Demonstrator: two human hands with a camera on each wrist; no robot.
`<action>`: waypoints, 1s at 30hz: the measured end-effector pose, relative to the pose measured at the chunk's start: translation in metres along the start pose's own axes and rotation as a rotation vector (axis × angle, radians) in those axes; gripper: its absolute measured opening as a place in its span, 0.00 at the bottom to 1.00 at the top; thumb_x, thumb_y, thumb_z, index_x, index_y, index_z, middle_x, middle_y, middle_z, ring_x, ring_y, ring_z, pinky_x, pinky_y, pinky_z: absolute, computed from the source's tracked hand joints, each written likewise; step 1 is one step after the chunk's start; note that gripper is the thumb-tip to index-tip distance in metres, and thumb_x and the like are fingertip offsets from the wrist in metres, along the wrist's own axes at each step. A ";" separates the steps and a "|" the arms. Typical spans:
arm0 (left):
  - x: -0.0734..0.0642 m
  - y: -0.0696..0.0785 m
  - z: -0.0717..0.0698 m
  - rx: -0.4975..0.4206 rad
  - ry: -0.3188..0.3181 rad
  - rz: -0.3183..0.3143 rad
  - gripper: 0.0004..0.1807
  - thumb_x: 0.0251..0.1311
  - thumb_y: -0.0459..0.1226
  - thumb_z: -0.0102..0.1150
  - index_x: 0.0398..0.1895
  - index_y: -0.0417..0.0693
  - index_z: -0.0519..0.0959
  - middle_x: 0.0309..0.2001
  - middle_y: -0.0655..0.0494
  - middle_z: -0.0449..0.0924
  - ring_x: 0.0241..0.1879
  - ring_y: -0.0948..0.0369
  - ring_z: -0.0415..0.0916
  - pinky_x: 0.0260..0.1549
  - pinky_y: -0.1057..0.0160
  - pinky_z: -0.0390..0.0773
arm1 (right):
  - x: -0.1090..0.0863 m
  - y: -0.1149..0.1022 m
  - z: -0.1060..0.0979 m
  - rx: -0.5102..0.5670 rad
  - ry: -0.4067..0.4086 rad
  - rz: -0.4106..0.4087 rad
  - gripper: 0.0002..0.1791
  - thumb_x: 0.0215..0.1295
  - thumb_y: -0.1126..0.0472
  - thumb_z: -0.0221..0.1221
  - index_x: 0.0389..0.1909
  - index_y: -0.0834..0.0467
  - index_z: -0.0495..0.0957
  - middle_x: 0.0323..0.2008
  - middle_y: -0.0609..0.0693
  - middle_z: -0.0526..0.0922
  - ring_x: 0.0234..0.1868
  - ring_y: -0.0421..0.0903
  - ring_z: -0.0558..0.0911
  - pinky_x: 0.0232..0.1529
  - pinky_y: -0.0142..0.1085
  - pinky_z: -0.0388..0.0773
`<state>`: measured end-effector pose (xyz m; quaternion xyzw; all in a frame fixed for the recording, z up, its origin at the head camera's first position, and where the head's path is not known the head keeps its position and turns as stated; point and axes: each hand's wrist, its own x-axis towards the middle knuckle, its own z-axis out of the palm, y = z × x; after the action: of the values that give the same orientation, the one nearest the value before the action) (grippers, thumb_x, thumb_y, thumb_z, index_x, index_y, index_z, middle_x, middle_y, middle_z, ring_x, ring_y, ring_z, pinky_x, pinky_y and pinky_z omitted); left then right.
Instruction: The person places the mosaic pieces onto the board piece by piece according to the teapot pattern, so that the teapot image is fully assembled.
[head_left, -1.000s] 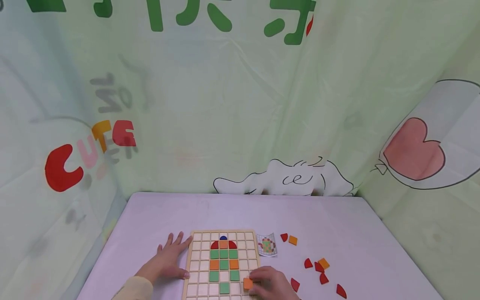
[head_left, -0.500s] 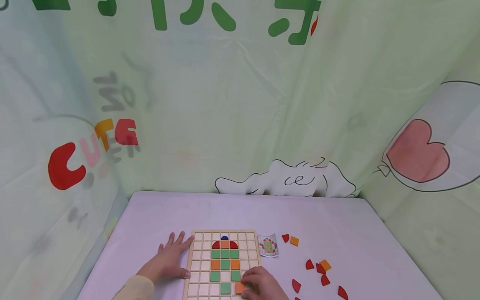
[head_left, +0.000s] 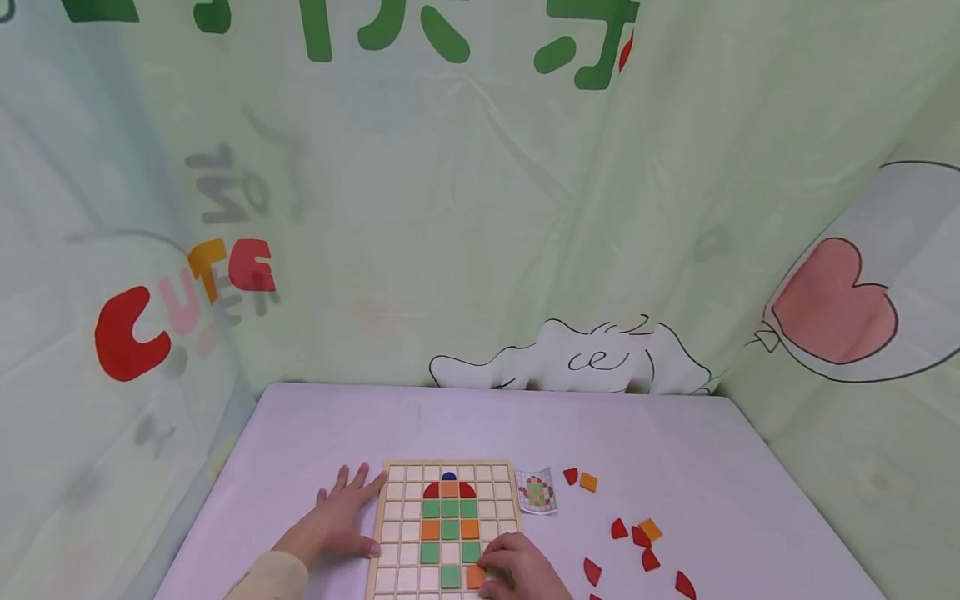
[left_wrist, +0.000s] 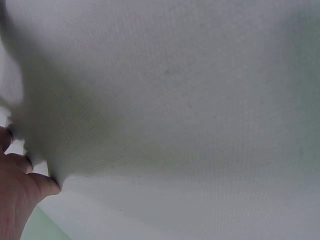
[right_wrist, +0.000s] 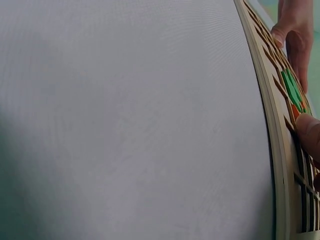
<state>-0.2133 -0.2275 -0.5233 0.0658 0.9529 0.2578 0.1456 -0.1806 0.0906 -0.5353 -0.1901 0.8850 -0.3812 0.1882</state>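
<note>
A wooden grid board lies on the table, with green and orange square tiles, two red quarter-round pieces and a blue half-round piece set in its cells. My right hand pinches an orange square tile over the cell beside the lowest green tile. Whether that tile sits fully down in the cell I cannot tell. My left hand lies with fingers spread, its index finger and thumb touching the board's left edge. Only part of this left hand shows in the left wrist view.
A small printed picture card lies against the board's right side. Farther right are scattered loose pieces: several red quarter-rounds and two orange squares. Curtains with printed letters and drawings stand behind the purple-white table.
My right hand has moved left with the orange tile, from the board's right side to the cell beside the lowest green tile. The left hand keeps its place.
</note>
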 end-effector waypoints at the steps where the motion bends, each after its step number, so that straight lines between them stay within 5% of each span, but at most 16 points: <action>1: 0.000 0.000 0.000 0.000 0.000 0.001 0.61 0.36 0.44 0.85 0.78 0.46 0.62 0.79 0.31 0.50 0.78 0.27 0.37 0.67 0.18 0.44 | 0.000 0.000 0.000 -0.005 0.000 -0.004 0.12 0.63 0.59 0.69 0.44 0.62 0.89 0.40 0.40 0.77 0.41 0.35 0.71 0.42 0.26 0.78; 30: 0.000 0.003 -0.001 0.001 -0.012 -0.013 0.61 0.37 0.44 0.85 0.78 0.46 0.62 0.80 0.31 0.50 0.78 0.27 0.37 0.68 0.19 0.44 | 0.001 0.006 0.000 -0.038 0.035 -0.053 0.06 0.63 0.59 0.70 0.38 0.57 0.90 0.38 0.37 0.76 0.40 0.31 0.69 0.40 0.25 0.76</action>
<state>-0.2134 -0.2260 -0.5208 0.0610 0.9525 0.2561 0.1528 -0.1824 0.0942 -0.5405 -0.2104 0.8897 -0.3726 0.1590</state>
